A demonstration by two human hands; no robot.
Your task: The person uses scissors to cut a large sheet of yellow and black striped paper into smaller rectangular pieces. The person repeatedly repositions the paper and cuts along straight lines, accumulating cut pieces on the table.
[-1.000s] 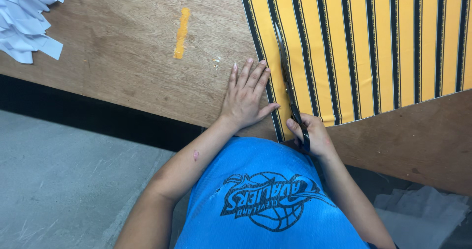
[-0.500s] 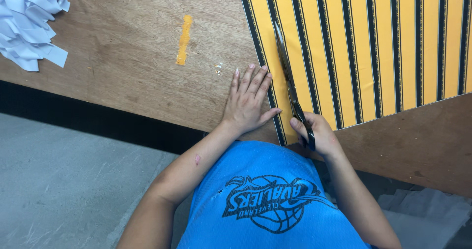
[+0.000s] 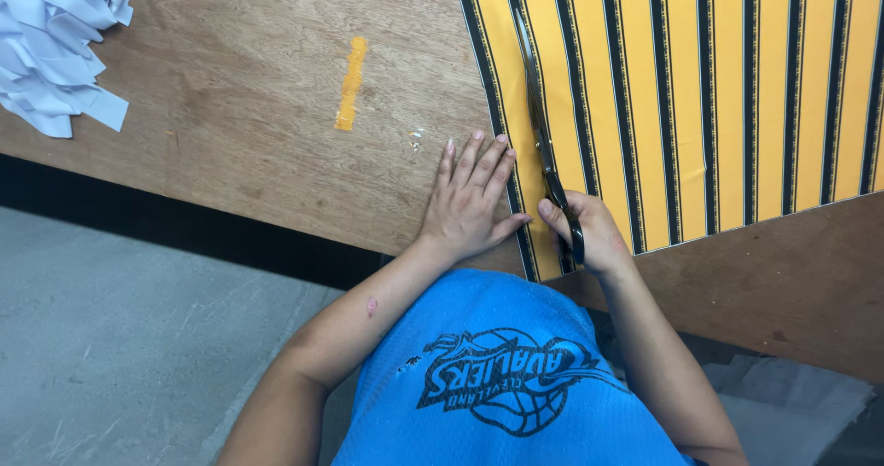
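Meanwhile the long steel scissors (image 3: 543,144) have run further up the yellow-and-black striped sheet of fabric (image 3: 700,107) than a second ago, their blades now lying closed-looking along a yellow band near the sheet's left edge, so the cut parting a narrow strip has lengthened. The right hand (image 3: 589,236) is closed around the dark handles at the near edge of the brown plywood table (image 3: 249,125), while the left hand (image 3: 470,203) lies open and flat, fingers spread, touching that edge strip. Hidden under the right hand are the handle loops, the cut line itself is hard to make out among the stripes, and a pile of white strips (image 3: 55,42) is cut off at the upper left.
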